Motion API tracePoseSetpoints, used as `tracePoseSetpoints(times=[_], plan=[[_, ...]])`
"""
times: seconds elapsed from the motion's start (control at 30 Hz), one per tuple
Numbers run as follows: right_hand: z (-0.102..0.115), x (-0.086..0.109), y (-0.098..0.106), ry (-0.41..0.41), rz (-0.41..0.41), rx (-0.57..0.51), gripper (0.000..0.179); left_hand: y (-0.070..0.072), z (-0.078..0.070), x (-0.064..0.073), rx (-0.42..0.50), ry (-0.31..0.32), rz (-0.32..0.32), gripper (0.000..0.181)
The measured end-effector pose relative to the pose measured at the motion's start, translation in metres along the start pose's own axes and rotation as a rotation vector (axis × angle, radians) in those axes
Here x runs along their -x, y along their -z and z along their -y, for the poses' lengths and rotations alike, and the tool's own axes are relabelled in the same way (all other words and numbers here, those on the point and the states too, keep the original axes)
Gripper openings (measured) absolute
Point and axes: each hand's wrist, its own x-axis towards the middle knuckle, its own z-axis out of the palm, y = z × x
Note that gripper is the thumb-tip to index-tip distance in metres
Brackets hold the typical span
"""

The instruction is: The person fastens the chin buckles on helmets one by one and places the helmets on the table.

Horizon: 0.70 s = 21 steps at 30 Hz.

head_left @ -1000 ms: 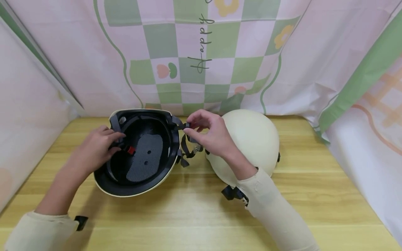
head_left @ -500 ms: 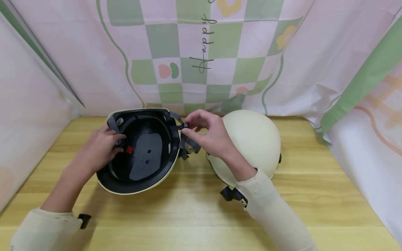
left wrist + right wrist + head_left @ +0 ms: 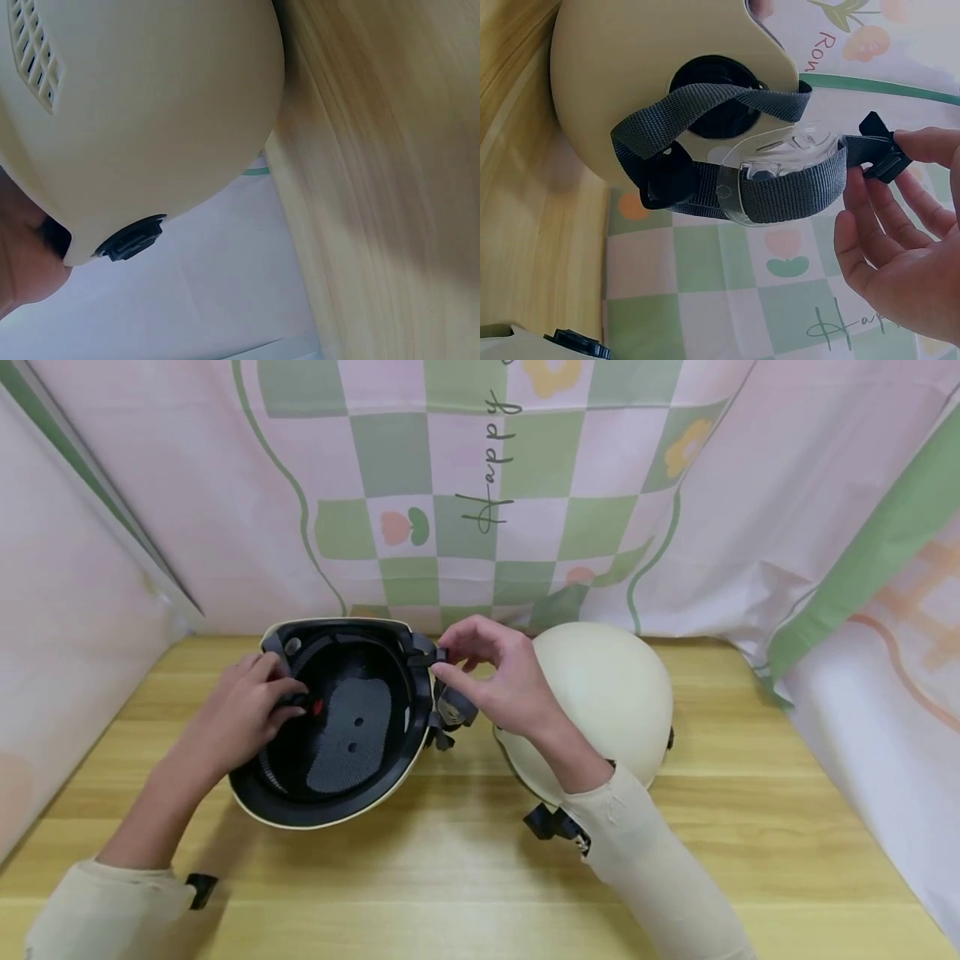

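An upturned cream helmet (image 3: 352,727) shows its black padded inside. Over its left rim, my left hand (image 3: 251,710) pinches a dark buckle piece by a red tab (image 3: 317,707). In the left wrist view the helmet's outer shell (image 3: 165,97) hides most of that hand. My right hand (image 3: 498,672) is just past the right rim. Its thumb and fingertips pinch a black buckle end (image 3: 887,157) on the grey chin strap (image 3: 795,191). A clear plastic piece (image 3: 810,142) sits in the looped strap. The two strap ends are apart, on opposite sides of the helmet.
A second cream helmet (image 3: 607,702) stands dome up on the wooden table (image 3: 420,893), partly behind my right forearm. Dark wrist mounts show by both sleeves. A checked curtain (image 3: 465,477) hangs along the table's back edge, with pale curtains on both sides.
The grey strap loop below my right hand has swung closer to the fingers. My left hand has shifted slightly right, and the red tab has moved with it.
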Motion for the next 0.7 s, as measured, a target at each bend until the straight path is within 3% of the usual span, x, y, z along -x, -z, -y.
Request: tracePoseSetpoints(times=[0.17,0.4,0.53,0.7], plan=[[0.002,0.0,0.0,0.005,0.007,-0.002,0.018,0.0,0.001,-0.001,0.075,-0.031,-0.079,0.021],[0.004,0.0,-0.003,0.012,0.03,-0.02,0.019,0.005,-0.001,-0.004,0.262,0.028,-0.111,0.029],[0.004,-0.001,-0.005,0.02,0.053,-0.026,0.02,0.007,-0.002,-0.004,0.305,0.059,-0.144,0.034],[0.008,-0.002,-0.008,0.055,0.064,-0.024,0.019,0.011,-0.003,-0.007,0.374,0.038,-0.14,0.034]])
